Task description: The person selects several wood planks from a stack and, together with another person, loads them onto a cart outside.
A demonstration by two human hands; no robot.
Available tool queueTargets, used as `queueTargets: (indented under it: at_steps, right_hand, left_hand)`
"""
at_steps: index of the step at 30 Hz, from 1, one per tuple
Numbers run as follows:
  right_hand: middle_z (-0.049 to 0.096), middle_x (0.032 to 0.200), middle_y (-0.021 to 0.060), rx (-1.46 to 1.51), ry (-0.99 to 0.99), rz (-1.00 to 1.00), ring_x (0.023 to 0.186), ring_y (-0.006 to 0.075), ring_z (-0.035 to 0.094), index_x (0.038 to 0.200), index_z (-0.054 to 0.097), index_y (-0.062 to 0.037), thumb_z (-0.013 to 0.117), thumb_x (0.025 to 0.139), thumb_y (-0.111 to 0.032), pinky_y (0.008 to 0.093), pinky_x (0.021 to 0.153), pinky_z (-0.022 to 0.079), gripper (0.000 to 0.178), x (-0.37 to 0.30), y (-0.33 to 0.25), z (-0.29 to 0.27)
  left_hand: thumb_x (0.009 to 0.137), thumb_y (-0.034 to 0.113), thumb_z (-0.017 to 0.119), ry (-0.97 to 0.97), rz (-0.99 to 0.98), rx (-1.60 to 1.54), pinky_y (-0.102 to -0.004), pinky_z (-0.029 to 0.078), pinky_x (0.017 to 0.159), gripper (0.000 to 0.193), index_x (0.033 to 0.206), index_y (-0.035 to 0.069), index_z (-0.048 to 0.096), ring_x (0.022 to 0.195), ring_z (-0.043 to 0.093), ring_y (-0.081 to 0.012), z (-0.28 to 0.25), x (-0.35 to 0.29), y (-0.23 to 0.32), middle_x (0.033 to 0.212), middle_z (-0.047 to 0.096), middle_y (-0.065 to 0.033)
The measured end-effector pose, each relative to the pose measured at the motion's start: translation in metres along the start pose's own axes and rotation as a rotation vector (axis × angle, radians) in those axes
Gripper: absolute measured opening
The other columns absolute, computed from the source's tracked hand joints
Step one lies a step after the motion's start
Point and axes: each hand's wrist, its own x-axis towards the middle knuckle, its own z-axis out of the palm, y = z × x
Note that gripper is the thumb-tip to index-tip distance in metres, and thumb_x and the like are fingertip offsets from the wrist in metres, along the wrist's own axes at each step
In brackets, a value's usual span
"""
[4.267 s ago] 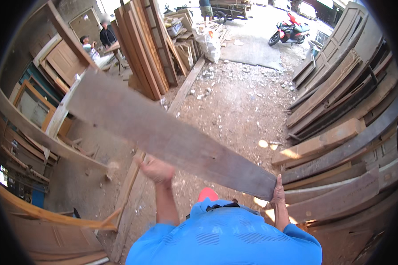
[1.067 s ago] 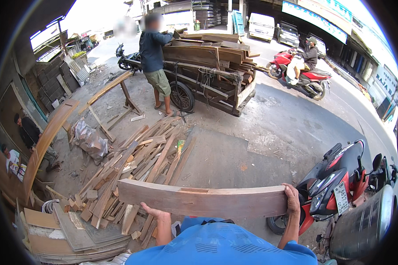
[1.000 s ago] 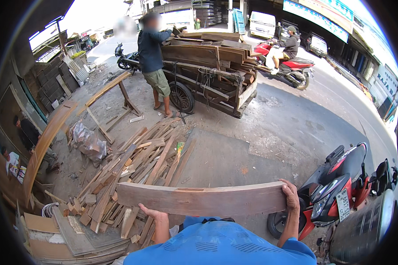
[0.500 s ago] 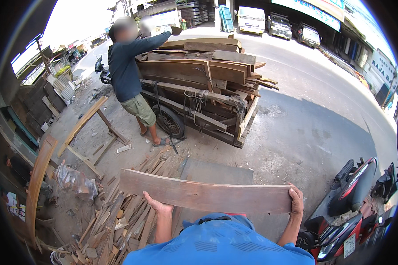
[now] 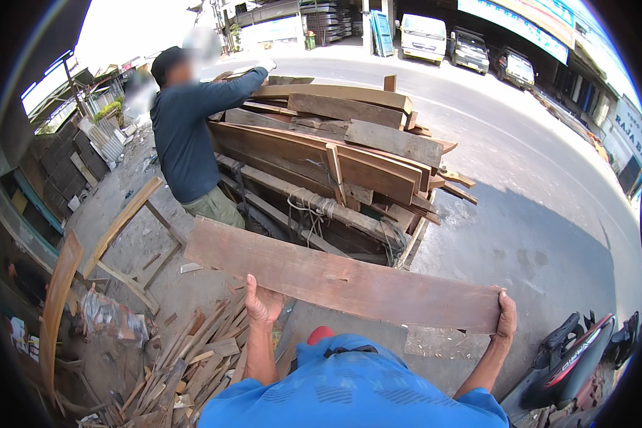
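Observation:
A long, wide reddish-brown wooden plank (image 5: 342,277) is raised in front of me, its left end higher than its right. My left hand (image 5: 264,302) supports its lower edge left of the middle, thumb up, some fingers hidden behind the wood. At the plank's right end my right hand (image 5: 506,317) is wrapped round the short edge. Just beyond the plank stands a wooden cart (image 5: 307,192) with rope tied on its side rail. It is heaped with boards (image 5: 392,143) of several lengths.
A person (image 5: 185,135) in a dark top stands at the cart's left, arm over the load. Scrap wood (image 5: 192,357) lies by my left side, near a wooden trestle (image 5: 125,225) and a curved board (image 5: 58,307). A motorbike (image 5: 567,357) stands at right; vans (image 5: 422,37) park across the road.
The plank has risen and moved forward toward the cart, with both my hands still on it. The cart appears closer. The other person's hand no longer shows a dark piece in it.

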Motion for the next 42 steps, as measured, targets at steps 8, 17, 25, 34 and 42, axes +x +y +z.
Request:
queueTargets:
  at_steps: [8, 17, 25, 34, 42]
  right_hand:
    - [0.062, 0.116, 0.013, 0.089, 0.04, -0.102, 0.106, 0.0209, 0.06, 0.134, 0.052, 0.0063, 0.053, 0.097, -0.036, 0.0351, 0.097, 0.046, 0.057, 0.087, -0.039, 0.08]
    - [0.061, 0.122, 0.0136, 0.153, 0.076, -0.246, 0.112, 0.0213, 0.059, 0.141, 0.045, 0.0037, 0.05, 0.1, -0.034, 0.0359, 0.1, 0.045, 0.056, 0.132, -0.075, 0.185]
    - [0.063, 0.118, 0.0147, 0.113, 0.119, -0.225, 0.107, 0.0219, 0.062, 0.142, 0.042, 0.004, 0.051, 0.099, -0.035, 0.0352, 0.097, 0.049, 0.059, 0.172, -0.097, 0.248]
    - [0.064, 0.116, 0.0148, 0.07, 0.079, -0.286, 0.106, 0.0217, 0.063, 0.143, 0.041, 0.0047, 0.048, 0.1, -0.038, 0.0351, 0.097, 0.048, 0.061, 0.234, -0.122, 0.287]
    - [0.056, 0.131, 0.0166, 0.084, -0.007, -0.259, 0.119, 0.0225, 0.055, 0.144, 0.039, 0.0055, 0.046, 0.101, -0.037, 0.0353, 0.104, 0.043, 0.062, 0.298, -0.115, 0.287]
  left_hand:
    - [0.087, 0.059, 0.063, -0.238, 0.027, 0.078, -0.0375, 0.05, 0.101, 0.083, 0.145, 0.006, 0.035, 0.123, 0.054, -0.022, 0.022, 0.182, -0.025, 0.139, 0.05, -0.0086]
    - [0.086, 0.064, 0.06, -0.378, 0.036, 0.021, -0.0376, 0.05, 0.1, 0.087, 0.146, 0.007, 0.033, 0.123, 0.053, -0.0208, 0.057, 0.365, -0.023, 0.138, 0.049, -0.0067]
    - [0.08, 0.074, 0.059, -0.309, 0.065, 0.013, -0.045, 0.038, 0.109, 0.102, 0.15, 0.007, 0.026, 0.133, 0.039, -0.0239, 0.068, 0.45, -0.035, 0.146, 0.038, -0.007]
    - [0.08, 0.074, 0.059, -0.148, 0.237, -0.009, -0.0449, 0.036, 0.11, 0.104, 0.151, 0.009, 0.022, 0.134, 0.037, -0.0242, 0.097, 0.479, -0.028, 0.146, 0.035, -0.0081]
    - [0.081, 0.068, 0.064, -0.118, 0.294, -0.064, -0.0426, 0.038, 0.111, 0.095, 0.148, 0.009, 0.031, 0.131, 0.043, -0.0213, 0.096, 0.508, -0.019, 0.142, 0.044, -0.0052]
